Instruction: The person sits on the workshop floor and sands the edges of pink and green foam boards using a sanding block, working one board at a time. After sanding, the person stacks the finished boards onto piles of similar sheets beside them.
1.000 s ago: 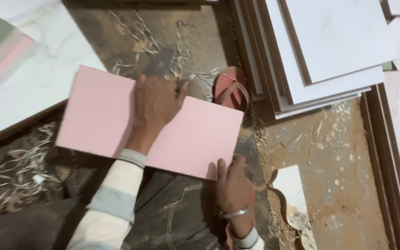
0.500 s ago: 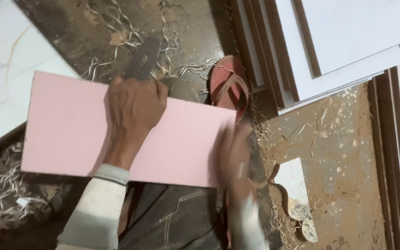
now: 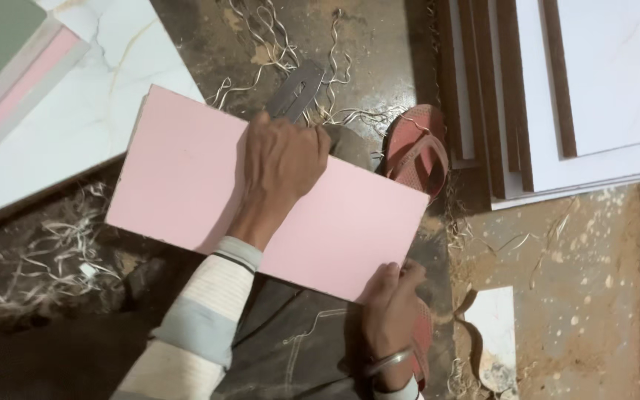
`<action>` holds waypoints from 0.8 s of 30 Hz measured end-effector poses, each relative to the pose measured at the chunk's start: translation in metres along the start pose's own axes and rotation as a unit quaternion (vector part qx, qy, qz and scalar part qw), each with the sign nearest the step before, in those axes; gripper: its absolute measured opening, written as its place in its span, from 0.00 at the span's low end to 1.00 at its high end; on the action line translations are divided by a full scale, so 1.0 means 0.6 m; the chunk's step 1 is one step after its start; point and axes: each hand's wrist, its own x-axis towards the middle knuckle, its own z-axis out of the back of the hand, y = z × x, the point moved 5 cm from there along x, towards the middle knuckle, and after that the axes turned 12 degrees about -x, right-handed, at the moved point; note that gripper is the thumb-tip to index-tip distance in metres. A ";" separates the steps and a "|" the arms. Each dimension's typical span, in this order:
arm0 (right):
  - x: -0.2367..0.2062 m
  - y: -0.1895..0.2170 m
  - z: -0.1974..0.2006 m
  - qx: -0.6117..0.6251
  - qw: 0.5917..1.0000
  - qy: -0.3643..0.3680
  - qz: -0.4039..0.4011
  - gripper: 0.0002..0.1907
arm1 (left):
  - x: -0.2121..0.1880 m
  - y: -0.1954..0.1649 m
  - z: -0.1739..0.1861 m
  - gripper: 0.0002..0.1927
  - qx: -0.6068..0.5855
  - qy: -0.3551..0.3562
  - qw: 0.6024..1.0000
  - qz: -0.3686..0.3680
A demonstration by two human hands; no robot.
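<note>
The left hand (image 3: pixel 284 159) lies across the far edge of the pink board (image 3: pixel 209 178), fingers curled over a flat grey metal tool (image 3: pixel 295 90) that pokes out beyond that edge; whether the fingers clamp the tool or only press on it I cannot tell. The right hand (image 3: pixel 392 307) pinches the board's near right corner, thumb on top, fingers hidden beneath. The board lies tilted across the person's lap, above the dusty floor (image 3: pixel 579 296) and its pale curled shavings (image 3: pixel 31 252). It looks stiff, flat and fairly light, with a smooth, probably slippery laminate face and sharp edges, so the edges and corners seem the safest places to hold it. A red sandal (image 3: pixel 416 152) sits just beyond the right end, and stacked white panels (image 3: pixel 601 96) lie further right.
</note>
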 end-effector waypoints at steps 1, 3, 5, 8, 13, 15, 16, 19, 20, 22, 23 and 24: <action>0.003 -0.034 -0.021 0.062 0.997 0.040 -0.037 0.27 | -0.003 0.002 -0.009 0.31 0.007 0.025 1.000 0.004; 0.079 -0.075 -0.041 -0.032 0.992 0.032 -0.115 0.26 | -0.019 -0.008 0.004 0.30 0.070 -0.100 0.986 -0.109; 0.219 -0.026 -0.026 0.092 0.985 -0.083 0.116 0.29 | -0.032 0.005 -0.003 0.32 0.035 -0.062 0.994 -0.087; 0.410 0.035 -0.011 0.017 0.998 -0.056 0.011 0.28 | -0.050 0.011 -0.001 0.32 -0.001 -0.027 0.998 -0.061; 0.340 0.049 0.097 0.381 0.924 -0.007 -0.042 0.23 | -0.060 -0.002 0.022 0.33 -0.003 -0.045 0.998 -0.042; 0.229 0.019 0.110 0.425 0.893 0.146 0.037 0.15 | -0.065 -0.005 0.027 0.30 -0.007 -0.078 0.995 -0.053; 0.175 0.009 0.114 0.423 0.870 0.215 0.132 0.17 | -0.067 -0.005 0.028 0.28 -0.010 -0.102 0.993 -0.066; 0.061 -0.063 0.086 0.436 0.849 0.292 0.060 0.25 | -0.077 0.009 0.024 0.19 -0.075 -0.157 0.981 -0.082; 0.041 -0.074 0.078 0.467 0.835 0.287 0.051 0.27 | -0.082 0.016 0.022 0.16 -0.109 -0.174 0.975 -0.084; 0.021 -0.083 0.064 0.527 0.805 0.270 0.036 0.32 | -0.105 0.038 0.022 0.10 -0.111 -0.192 0.974 -0.041; 0.019 -0.082 0.058 0.515 0.814 0.268 0.033 0.31 | -0.121 0.049 0.025 0.09 -0.115 -0.203 0.972 -0.023; 0.020 -0.079 0.053 0.503 0.822 0.265 0.030 0.29 | -0.145 0.060 0.031 0.08 -0.061 -0.209 0.976 0.006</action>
